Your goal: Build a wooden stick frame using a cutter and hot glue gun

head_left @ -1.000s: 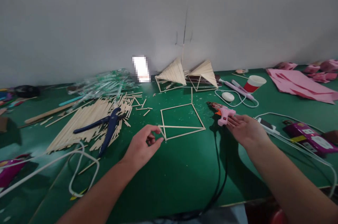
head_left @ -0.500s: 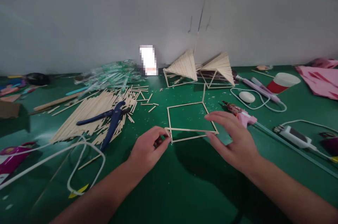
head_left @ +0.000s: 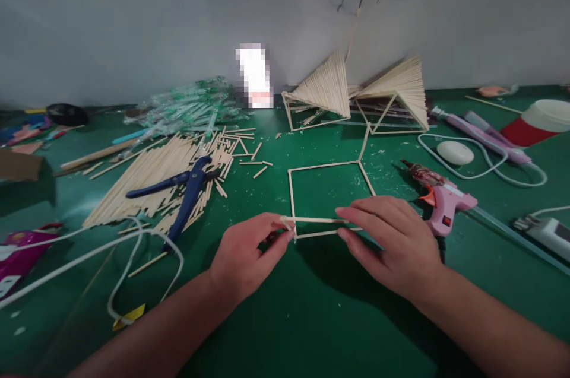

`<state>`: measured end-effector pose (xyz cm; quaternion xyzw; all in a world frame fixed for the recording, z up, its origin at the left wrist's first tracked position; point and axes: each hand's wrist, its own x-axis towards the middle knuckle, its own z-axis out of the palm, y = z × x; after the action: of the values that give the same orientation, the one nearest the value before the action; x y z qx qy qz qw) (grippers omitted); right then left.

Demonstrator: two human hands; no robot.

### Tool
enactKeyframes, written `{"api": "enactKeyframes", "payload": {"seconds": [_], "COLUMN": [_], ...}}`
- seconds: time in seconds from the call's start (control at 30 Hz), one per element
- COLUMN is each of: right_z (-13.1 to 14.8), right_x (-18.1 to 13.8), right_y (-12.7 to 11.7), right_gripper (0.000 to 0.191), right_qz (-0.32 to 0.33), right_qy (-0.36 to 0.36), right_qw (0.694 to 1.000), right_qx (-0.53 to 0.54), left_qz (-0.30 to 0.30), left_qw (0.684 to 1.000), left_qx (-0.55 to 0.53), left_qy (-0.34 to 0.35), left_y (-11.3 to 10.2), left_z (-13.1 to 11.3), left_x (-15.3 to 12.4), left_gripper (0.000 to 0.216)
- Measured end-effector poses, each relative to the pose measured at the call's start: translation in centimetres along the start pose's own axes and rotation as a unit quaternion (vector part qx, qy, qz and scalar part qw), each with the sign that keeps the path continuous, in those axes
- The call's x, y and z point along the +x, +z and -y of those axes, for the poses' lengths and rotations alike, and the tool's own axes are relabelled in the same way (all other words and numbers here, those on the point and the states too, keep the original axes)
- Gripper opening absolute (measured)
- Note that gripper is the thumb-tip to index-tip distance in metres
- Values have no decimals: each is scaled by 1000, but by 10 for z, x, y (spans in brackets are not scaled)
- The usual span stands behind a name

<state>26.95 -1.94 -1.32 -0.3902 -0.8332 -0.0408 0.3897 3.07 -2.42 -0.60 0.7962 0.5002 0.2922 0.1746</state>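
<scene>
Left fingers (head_left: 283, 241) pinching a stick frame (head_left: 324, 166) at its near-left corner, right fingers (head_left: 358, 219) parted around its near edge.

Pale, matt wood is shown in the stick outline (head_left: 324, 166) at centre and the loose sticks (head_left: 142, 179) at left. The counter (head_left: 285, 318) is finished in smooth, faintly glossy green, flecked with white. Pink plastic is seen on the glue gun (head_left: 445, 203) at right; shiny, crinkled clear plastic is heaped as wrappers (head_left: 187, 104) at upper left. The cup (head_left: 537, 123), cut off at the right edge, is perhaps paper.
</scene>
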Motion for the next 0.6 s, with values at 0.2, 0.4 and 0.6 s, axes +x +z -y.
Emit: {"api": "enactKeyframes", "payload": {"seconds": [0.2,0.4,0.6], "right_z": [6,9,8], "right_x": [2,3,4], "right_y": [2,5,7], "right_gripper": [17,14,14], "right_qz": [4,9,10], "right_qy": [1,8,4], "right_qw": [1000,1000,1000], "right_qx": [-2,-1,-4], "left_qz": [-18,4,22], "left_qw": [1000,1000,999], "left_qx": [4,17,21], "left_qy": [16,21,25], "left_y": [-6,-8,-8], "left_z": [1,4,6], "left_x": [-1,-1,0], "left_gripper": [10,11,12]}}
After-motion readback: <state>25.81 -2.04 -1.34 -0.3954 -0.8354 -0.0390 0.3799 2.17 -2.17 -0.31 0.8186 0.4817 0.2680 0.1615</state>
